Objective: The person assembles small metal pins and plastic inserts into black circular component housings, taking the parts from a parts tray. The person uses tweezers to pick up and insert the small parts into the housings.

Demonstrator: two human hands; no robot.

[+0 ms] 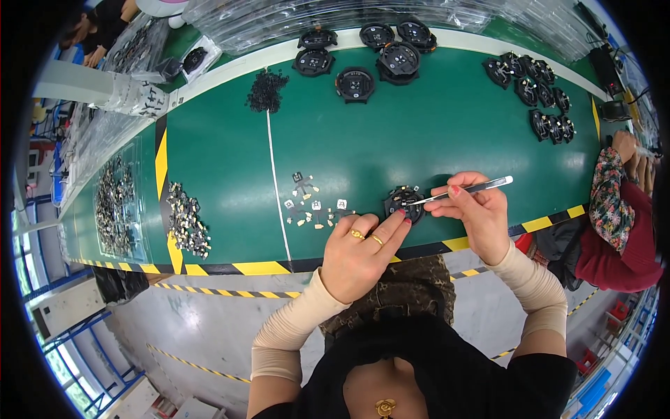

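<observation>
A round black watch housing (pixel 393 203) lies on the green table in front of me, with small parts on its upper side. My left hand (pixel 358 257) is closed at its near left edge, fingertips pressing on it. In a pinch, my right hand (pixel 481 215) holds metal tweezers (pixel 494 184), their tips reaching into the housing. Left of the housing lie several small flex-cable parts (pixel 316 206) with white squares and gold-coloured ends. What the tweezer tips touch is too small to make out.
Black housings (pixel 355 84) stand at the back, and more with cables (pixel 536 91) at the far right. A heap of small black pieces (pixel 266 91), a connector pile (pixel 187 222) and a filled clear tray (pixel 143 230) lie leftward. A co-worker's floral sleeve (pixel 611 199) is at right.
</observation>
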